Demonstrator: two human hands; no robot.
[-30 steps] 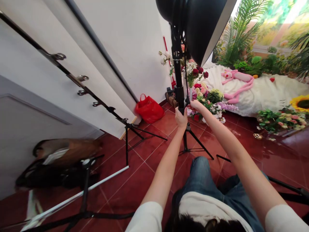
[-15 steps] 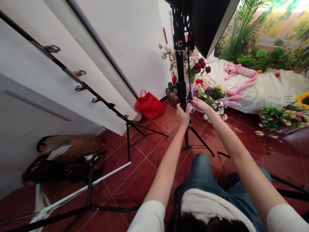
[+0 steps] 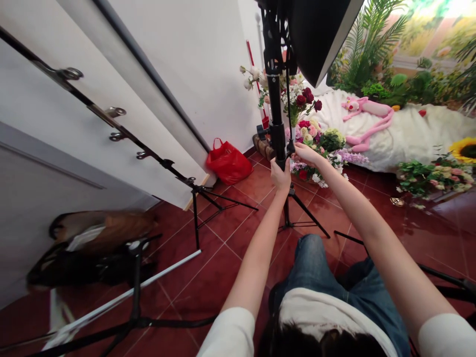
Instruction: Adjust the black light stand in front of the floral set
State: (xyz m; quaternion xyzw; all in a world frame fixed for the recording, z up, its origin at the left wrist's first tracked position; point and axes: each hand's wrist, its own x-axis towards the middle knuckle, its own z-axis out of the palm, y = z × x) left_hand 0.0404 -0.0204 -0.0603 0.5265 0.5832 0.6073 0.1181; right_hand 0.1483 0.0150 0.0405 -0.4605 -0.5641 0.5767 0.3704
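A black light stand (image 3: 275,104) rises in front of me, with a large black softbox (image 3: 316,34) at its top. My left hand (image 3: 280,173) is wrapped round the pole just below a collar. On the pole's right side, the fingers of my right hand (image 3: 303,152) are closed at a small dark part where a black cable (image 3: 289,99) hangs down; fingertips and part are too small to tell exactly. The stand's legs (image 3: 308,214) spread on the red tiled floor below my hands.
Flowers (image 3: 310,131) stand behind the pole. A pink plush toy (image 3: 372,109) lies on white cloth at right. To the left are a red bag (image 3: 229,162), a backdrop stand (image 3: 197,213), a white rod (image 3: 171,275) and black stand legs (image 3: 137,282).
The view has shifted slightly, so most things sit a little further left. My right-hand fingers have drawn closer together beside the pole. My left hand keeps its hold.
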